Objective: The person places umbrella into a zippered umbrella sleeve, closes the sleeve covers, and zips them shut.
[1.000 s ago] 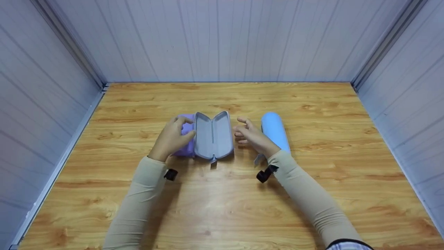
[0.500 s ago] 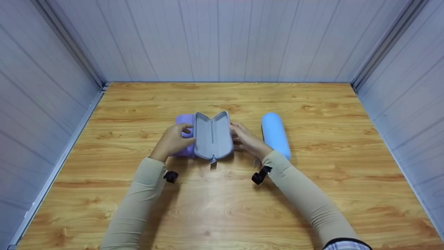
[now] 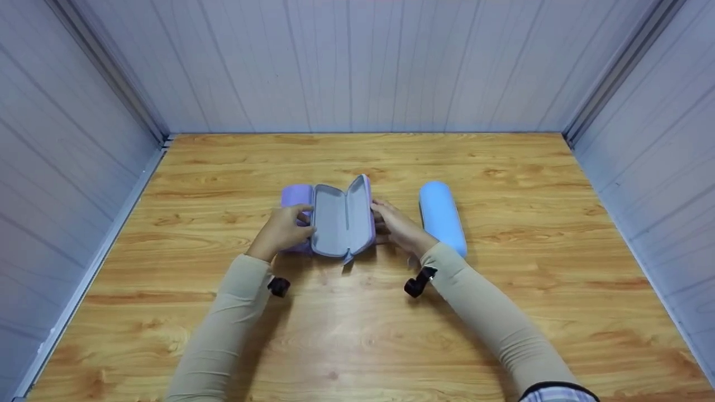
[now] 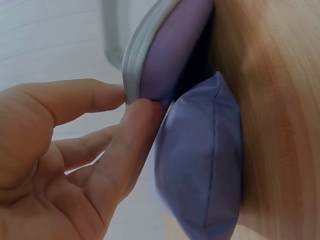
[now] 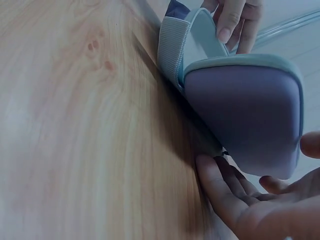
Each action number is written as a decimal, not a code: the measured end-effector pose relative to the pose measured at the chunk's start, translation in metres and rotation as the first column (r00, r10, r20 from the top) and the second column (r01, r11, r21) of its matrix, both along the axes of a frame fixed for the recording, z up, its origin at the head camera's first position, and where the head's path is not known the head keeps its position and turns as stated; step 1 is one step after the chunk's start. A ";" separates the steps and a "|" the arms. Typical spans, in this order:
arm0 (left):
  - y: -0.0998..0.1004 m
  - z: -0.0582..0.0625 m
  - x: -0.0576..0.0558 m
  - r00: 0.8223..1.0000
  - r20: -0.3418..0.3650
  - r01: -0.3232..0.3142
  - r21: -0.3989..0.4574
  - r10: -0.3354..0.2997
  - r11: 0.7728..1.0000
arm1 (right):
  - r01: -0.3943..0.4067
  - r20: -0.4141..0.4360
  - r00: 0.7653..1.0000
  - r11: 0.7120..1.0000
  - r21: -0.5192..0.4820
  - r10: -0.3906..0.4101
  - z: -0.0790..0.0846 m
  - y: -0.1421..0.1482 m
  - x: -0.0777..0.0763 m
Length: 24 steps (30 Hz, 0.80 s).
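Note:
An unzipped hard-shell case [image 3: 330,220], grey inside and purple outside, lies spread on the wooden table, its right half tilted up. My left hand [image 3: 285,228] pinches the rim of the left half; in the left wrist view the fingers [image 4: 140,120] meet its edge. A purple soft pouch [image 4: 200,160] sits beside that half, partly behind the left hand in the head view. Against the outer purple side of the right half are the fingers of my right hand [image 3: 399,226]. In the right wrist view, several of these fingers [image 5: 220,187] reach low beneath the case.
A rounded light-blue case [image 3: 443,218] lies to the right, just beyond the right wrist. The wooden table [image 3: 335,335] is bounded by pale panel walls [image 3: 357,67] at the back and both sides.
My right hand has moved left from beside the blue case to the grey-lined case, whose right half now stands steeper. The left hand has come slightly lower onto the left rim.

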State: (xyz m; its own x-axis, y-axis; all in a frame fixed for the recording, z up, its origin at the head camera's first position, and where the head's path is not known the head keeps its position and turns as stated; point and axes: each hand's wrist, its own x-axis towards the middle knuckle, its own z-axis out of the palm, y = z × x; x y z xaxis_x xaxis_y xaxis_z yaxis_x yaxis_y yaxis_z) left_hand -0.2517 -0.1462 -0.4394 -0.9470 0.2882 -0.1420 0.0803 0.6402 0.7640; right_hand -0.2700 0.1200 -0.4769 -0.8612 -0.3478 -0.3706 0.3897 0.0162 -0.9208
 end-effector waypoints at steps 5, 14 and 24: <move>0.001 -0.001 0.000 1.000 -0.001 -0.003 0.006 0.003 1.000 | -0.002 -0.009 1.000 1.000 0.008 0.002 0.000 -0.001 0.001; 0.005 -0.004 0.000 0.999 0.033 0.004 -0.003 -0.004 1.000 | -0.054 -0.037 0.998 0.998 -0.044 0.053 -0.001 -0.002 0.000; 0.012 -0.009 0.000 1.000 0.026 0.009 -0.009 -0.009 1.000 | -0.082 0.011 0.997 0.996 -0.047 0.082 -0.002 -0.002 -0.005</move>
State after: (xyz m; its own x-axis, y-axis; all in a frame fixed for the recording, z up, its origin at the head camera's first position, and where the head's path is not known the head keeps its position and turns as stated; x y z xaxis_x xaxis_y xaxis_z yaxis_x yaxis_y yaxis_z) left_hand -0.2520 -0.1339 -0.4486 -0.9403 0.2954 -0.1689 0.0666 0.6465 0.7600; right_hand -0.2751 0.1184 -0.4785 -0.8246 -0.4340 -0.3629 0.4002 0.0060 -0.9164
